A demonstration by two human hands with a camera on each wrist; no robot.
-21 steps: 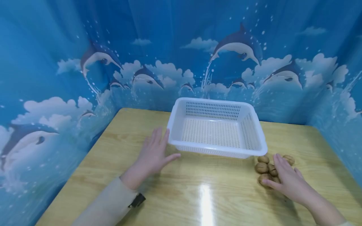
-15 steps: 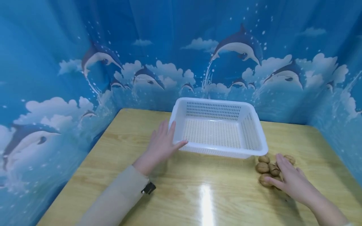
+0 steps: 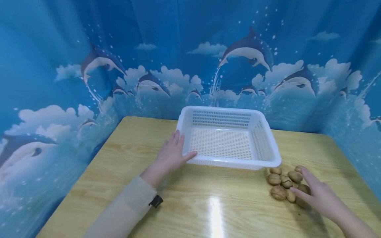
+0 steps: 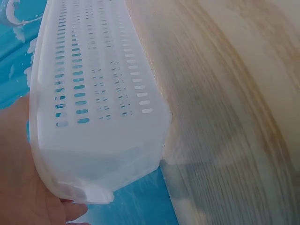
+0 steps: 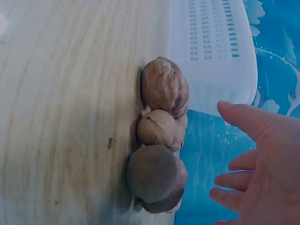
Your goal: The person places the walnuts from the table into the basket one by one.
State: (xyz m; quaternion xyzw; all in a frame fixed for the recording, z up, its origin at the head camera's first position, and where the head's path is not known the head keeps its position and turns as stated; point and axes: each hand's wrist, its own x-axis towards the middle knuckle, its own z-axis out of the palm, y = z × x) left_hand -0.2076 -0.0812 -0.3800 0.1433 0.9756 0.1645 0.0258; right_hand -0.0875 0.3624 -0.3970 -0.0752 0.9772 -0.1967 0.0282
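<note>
A white plastic basket (image 3: 229, 162) with slotted walls stands toward the back of the table, nothing inside it. My left hand (image 3: 171, 153) touches its front left corner, thumb extended over the front rim and the other fingers along the left side. In the left wrist view, that hand (image 4: 21, 173) lies against the rim. Several brown walnuts (image 3: 278, 192) lie clustered off the basket's front right corner; one has a visible crack. Over their right side hovers my right hand (image 3: 321, 198), fingers spread and holding nothing. The right wrist view shows a gap between this hand (image 5: 267, 164) and the walnuts (image 5: 152, 173).
The light wood table (image 3: 134, 158) carries a bright glare streak at its front. A blue dolphin-print curtain (image 3: 166, 109) surrounds its back and sides. A small black piece (image 3: 156, 201) sits at my left sleeve's cuff.
My left hand has moved right onto the basket's corner. My right hand has shifted slightly right, uncovering more of the walnuts. The head view has tilted a little.
</note>
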